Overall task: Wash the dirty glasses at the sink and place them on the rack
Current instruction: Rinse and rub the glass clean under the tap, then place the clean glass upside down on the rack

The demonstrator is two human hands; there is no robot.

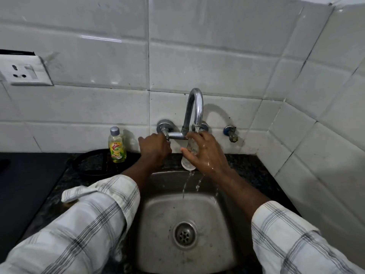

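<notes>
Head view: one glass in right hand, one tap.

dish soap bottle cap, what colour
Silver-grey cap on the yellow-green bottle, head view.

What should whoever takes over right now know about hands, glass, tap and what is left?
Left hand grips the tap handle on the left.
Right hand holds a clear glass under the spout; water runs over it into the sink.
Dish soap bottle stands on the counter, left of the tap.
Done: the glass is under running water.
Left: finish rinsing, shut off the tap, rack the glass. No rack is in view.
</notes>
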